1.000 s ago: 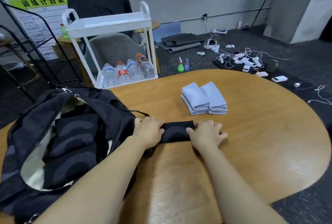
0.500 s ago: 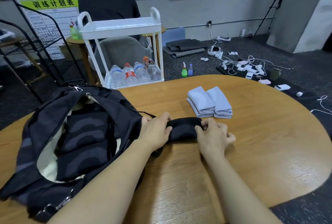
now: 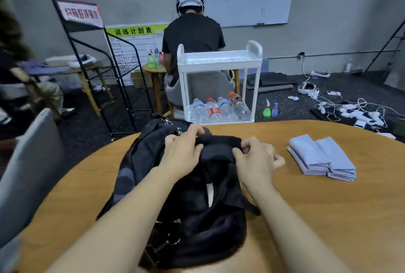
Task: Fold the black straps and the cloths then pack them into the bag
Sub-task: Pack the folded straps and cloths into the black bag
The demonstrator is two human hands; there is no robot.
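Gripping the folded black strap (image 3: 219, 148) at its two ends, the left hand (image 3: 184, 152) and right hand (image 3: 256, 158) hold it just above the bag (image 3: 197, 218), the fingers of each curled onto the fabric. The strap sits at the far edge of the bag, over what appears to be its mouth; black on black, the exact line between strap and bag cannot be told. The folded cloths (image 3: 322, 158) lie in two stacks on the table (image 3: 328, 218), to the right and apart from the bag, not yet packed.

Likely risks, as judged from this arrangement: the strap may spring open if either hand loosens before it is seated, since only the pinch holds the fold. The soft bag sags and shows only a narrow slit of pale lining, so the strap may catch on the rim or land on top, not inside. With both hands busy, nothing props the opening.
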